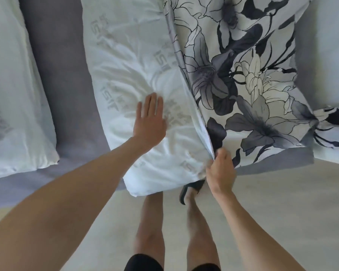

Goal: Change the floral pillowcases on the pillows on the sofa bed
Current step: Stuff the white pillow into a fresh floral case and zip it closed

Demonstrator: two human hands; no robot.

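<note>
A white pillow (129,61) with faint grey lettering lies across the grey sofa bed (61,55), its near corner hanging over the front edge. Its right part sits inside a floral pillowcase (243,71), white with dark grey and cream lilies. My left hand (150,118) presses flat on the bare pillow with straight fingers. My right hand (220,167) pinches the open hem of the floral pillowcase at its near edge, beside the pillow's side.
A second bare white pillow (14,94) lies at the left on the sofa bed. More floral fabric (333,126) is bunched at the right edge. Below are a pale floor (282,202), my bare legs and a dark slipper (192,188).
</note>
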